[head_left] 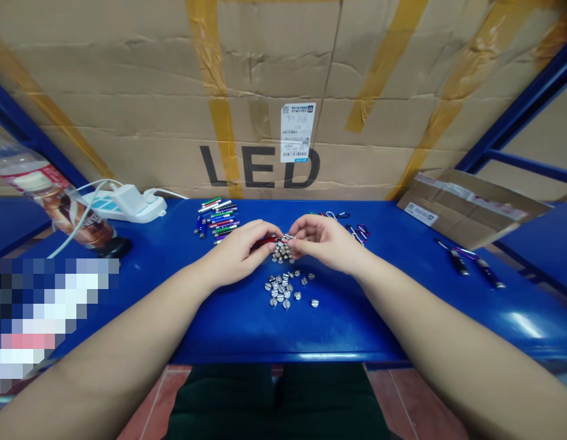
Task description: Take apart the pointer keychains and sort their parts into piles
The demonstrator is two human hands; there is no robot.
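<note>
Over the middle of the blue table, my left hand (242,247) pinches a slim red metal tube (265,242), like a small flashlight body, mostly covered by the fingers. At the tube's right end, the fingertips of my right hand (327,244) are closed on a small silver piece (289,237); its exact shape is too small to make out. Just beneath the fingertips lies a heap of small round button cells (282,253). Nearer to me, several slotted silver caps (280,289) are scattered on the table.
Several coloured metal tubes (223,219) lie behind my left hand, with carabiner clips (358,233) behind my right. Pen-like flashlights (457,261) and a cardboard box (467,205) sit right. A power strip (128,205) and bottles (73,211) stand left. A large carton (265,79) backs the table.
</note>
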